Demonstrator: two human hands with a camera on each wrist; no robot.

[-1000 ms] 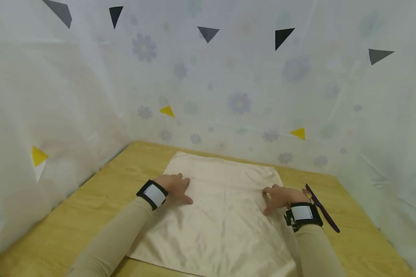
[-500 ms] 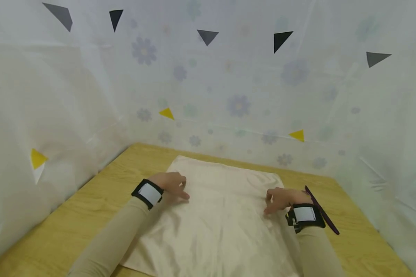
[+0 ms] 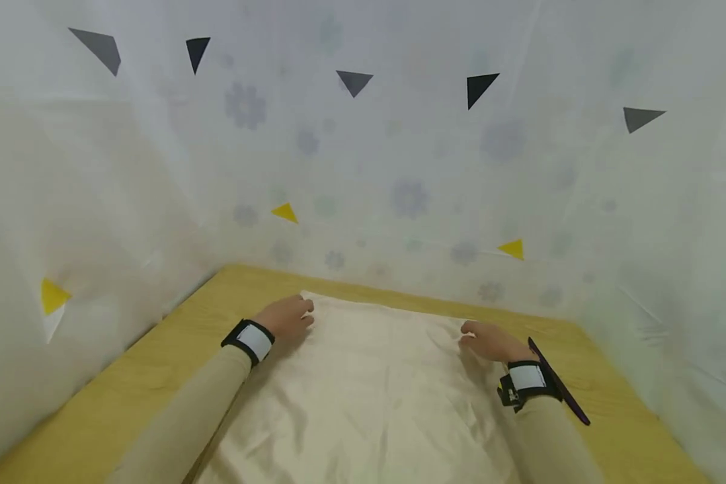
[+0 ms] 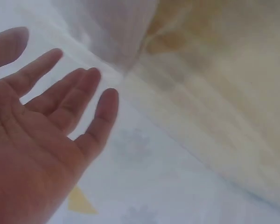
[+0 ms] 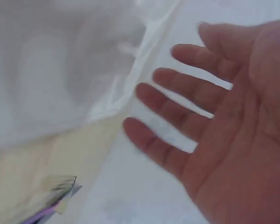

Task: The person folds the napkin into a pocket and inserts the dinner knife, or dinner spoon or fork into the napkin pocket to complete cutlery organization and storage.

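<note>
A cream cloth [image 3: 369,396] lies spread on the wooden table [image 3: 157,363]. My left hand [image 3: 287,316] is at the cloth's far left corner, and my right hand [image 3: 490,339] is near its far right corner. In the left wrist view my left hand [image 4: 42,140] has its fingers [image 4: 79,88] straight and spread, holding nothing. My right hand [image 5: 214,116] in the right wrist view is also spread, its fingers [image 5: 186,91] straight and empty. Whether the palms touch the cloth I cannot tell.
A thin dark purple stick [image 3: 559,391] lies on the table just right of my right wrist. White translucent sheeting with faint flowers and small triangles [image 3: 363,168] walls in the table at the back and both sides.
Both hands slid away from me along the cloth, from its middle to its far corners. The view tilted up, so the cloth's near edge left the frame.
</note>
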